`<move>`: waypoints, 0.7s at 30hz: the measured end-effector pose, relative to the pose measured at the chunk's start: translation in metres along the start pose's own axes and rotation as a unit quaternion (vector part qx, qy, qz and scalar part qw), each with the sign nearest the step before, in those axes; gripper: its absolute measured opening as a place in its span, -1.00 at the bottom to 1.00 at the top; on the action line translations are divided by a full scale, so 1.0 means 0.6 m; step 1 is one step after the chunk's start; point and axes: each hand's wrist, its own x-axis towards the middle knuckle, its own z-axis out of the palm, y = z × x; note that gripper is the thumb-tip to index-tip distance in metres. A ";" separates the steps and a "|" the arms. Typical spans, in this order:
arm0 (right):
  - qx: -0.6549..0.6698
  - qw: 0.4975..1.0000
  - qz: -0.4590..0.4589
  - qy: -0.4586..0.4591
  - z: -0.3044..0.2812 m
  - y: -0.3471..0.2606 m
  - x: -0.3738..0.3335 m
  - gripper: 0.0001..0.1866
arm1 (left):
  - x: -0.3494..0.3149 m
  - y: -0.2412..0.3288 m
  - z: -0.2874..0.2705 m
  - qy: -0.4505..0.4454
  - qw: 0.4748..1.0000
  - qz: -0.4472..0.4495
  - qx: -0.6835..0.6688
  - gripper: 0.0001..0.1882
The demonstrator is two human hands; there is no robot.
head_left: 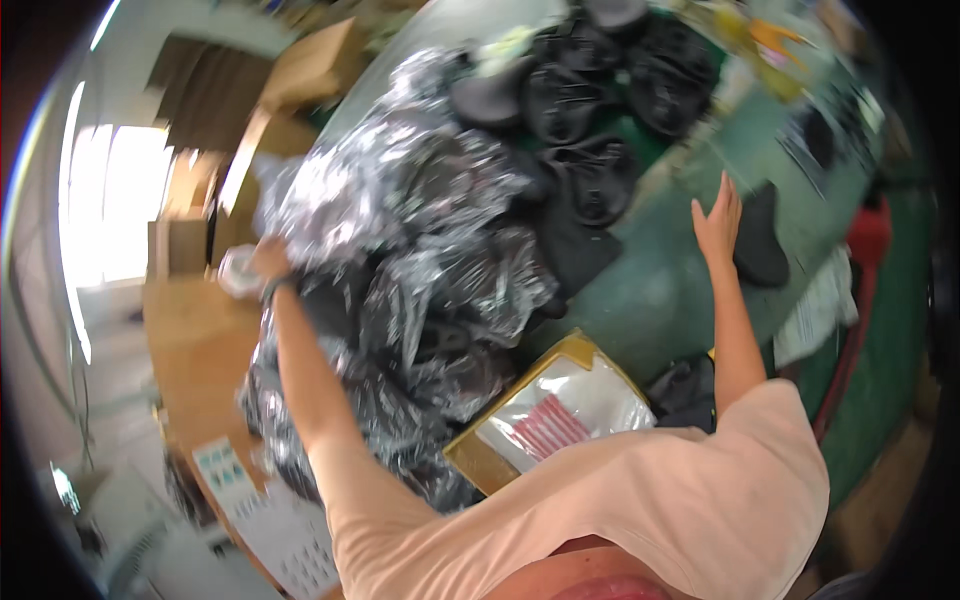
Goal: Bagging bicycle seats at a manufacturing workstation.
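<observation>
My right hand (718,222) is stretched over the green tabletop (640,290) with fingers spread and nothing in it. Just right of it lies a flat black sole-shaped piece (763,240). At the far left, my left hand (270,260) is beside a white round object (238,272), against the edge of a heap of clear plastic bags (400,190) with dark items inside. Its fingers are blurred, so its grip does not show. Several black shoes (590,178) lie beyond the bags, and a flat black sheet (585,255) sticks out beside them.
An open carton (575,345) holding a clear bag with red stripes stands close to my body. Large cardboard boxes (200,325) line the left side. Orange-handled tools (778,42) lie at the far right, above a dark pouch (815,140). A red bar (868,235) runs along the right.
</observation>
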 end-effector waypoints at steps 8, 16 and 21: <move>-0.146 0.965 0.216 -0.017 -0.112 0.253 0.105 0.34 | -0.280 0.374 -0.366 0.028 0.751 -0.348 -0.561 -0.42; -0.125 0.923 0.322 -0.169 -0.133 0.263 0.088 0.21 | -0.737 0.687 -0.478 -0.063 0.935 -0.156 -0.311 -0.73; 0.010 0.987 0.013 -0.158 -0.200 0.012 -0.042 0.07 | -0.781 0.854 -0.572 -0.239 0.854 -0.266 -0.377 -0.68</move>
